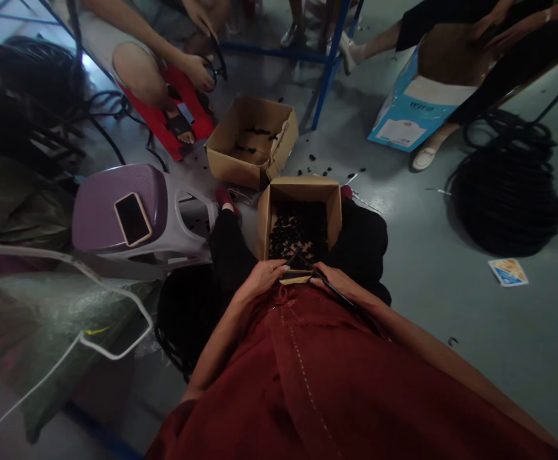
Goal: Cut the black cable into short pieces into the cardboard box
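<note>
From the head view: apparently busy with fine two-handed work on black tubing (337, 291), just above the near edge of a cardboard box (302, 187); left grip (263, 279) seemingly pinched on a dark bent piece (300, 257), right grip (336, 279) clamped on the tubing along the right forearm; too dark to tell whether joined; calling next, as a judgement, for a steady pinch on both sides of the bend; set between the knees, the cardboard box, filled over its bottom with small black pieces (298, 223); just beyond, a second carton (233, 167) with only a few dark pieces inside; farther right, near a co-worker's hands (509, 32), a blue printed carton (406, 112), open-topped, contents hidden.
</note>
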A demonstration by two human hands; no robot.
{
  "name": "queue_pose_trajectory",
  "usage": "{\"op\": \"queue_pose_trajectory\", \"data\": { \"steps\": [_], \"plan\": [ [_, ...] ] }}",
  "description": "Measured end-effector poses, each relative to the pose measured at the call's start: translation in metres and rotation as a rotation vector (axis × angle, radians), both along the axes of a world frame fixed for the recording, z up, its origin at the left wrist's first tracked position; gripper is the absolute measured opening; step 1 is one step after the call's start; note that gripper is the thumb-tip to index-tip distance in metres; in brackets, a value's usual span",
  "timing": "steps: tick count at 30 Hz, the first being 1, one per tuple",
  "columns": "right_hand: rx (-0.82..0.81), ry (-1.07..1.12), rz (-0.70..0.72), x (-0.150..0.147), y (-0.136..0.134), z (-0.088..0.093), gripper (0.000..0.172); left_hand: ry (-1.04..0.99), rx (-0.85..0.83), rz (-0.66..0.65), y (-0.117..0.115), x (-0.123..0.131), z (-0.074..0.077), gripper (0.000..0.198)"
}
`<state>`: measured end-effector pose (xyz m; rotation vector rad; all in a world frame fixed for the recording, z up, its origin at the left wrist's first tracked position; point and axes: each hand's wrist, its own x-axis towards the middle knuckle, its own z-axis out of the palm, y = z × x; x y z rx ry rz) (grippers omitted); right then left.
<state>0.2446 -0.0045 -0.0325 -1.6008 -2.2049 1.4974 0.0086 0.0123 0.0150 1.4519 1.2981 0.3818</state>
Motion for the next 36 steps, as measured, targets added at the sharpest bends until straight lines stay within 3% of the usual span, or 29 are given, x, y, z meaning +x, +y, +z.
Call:
{"op": "queue_pose_trajectory", "data": {
  "steps": [3,11,24,36],
  "plan": [
    [0.017,-0.022,-0.017,-0.002,-0.001,0.000,0.030,-0.031,-0.029,-0.038,-0.003,0.002,-0.007,0.028],
    [0.043,-0.072,0.006,-0.003,-0.004,-0.002,0.020,-0.231,-0.350,-0.008,-0.007,-0.001,-0.030,0.034],
    [0.047,-0.114,0.052,-0.001,-0.006,-0.006,0.015,-0.252,-0.351,-0.082,-0.001,-0.002,-0.031,0.038],
    [0.037,-0.188,-0.014,-0.002,-0.011,-0.006,0.014,-0.230,-0.311,-0.074,0.004,-0.005,-0.040,0.037]
  ]
}}
